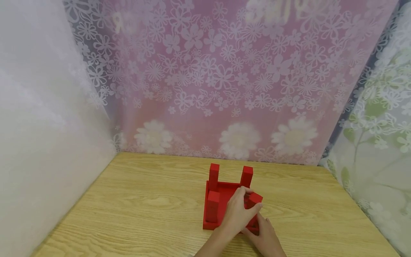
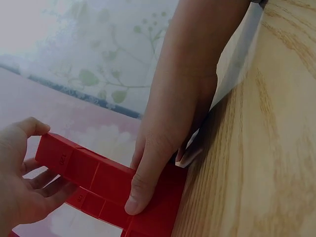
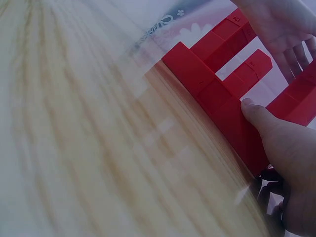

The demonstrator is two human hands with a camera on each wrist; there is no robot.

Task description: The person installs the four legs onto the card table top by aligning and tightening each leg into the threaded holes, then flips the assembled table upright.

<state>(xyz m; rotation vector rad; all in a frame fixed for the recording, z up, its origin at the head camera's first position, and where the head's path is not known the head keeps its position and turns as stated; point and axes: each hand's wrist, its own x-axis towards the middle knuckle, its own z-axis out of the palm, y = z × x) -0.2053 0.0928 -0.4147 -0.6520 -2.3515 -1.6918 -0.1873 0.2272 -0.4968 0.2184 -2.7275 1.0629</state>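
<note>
A shallow red square tray (image 1: 226, 189) with several upright red posts at its corners sits on the table. My left hand (image 1: 236, 212) holds the upper end of the near right post (image 1: 255, 198), thumb on one side and fingers on the other. Low at that same corner, my right hand (image 1: 267, 235) grips the tray's edge and the foot of the post. In the left wrist view, the right thumb (image 2: 138, 197) presses near the post's base. Small dark numbers mark the post (image 2: 84, 165) and the tray side (image 3: 202, 91). The right hand's other fingers are partly hidden.
The wood-grain table (image 1: 144, 200) extends around the tray. Behind it hangs a pink flowered sheet (image 1: 205, 89). A white wall panel (image 1: 48, 125) stands on the left and a leaf-patterned sheet (image 1: 379, 150) on the right. Other posts (image 1: 213, 207) rise beside my left hand.
</note>
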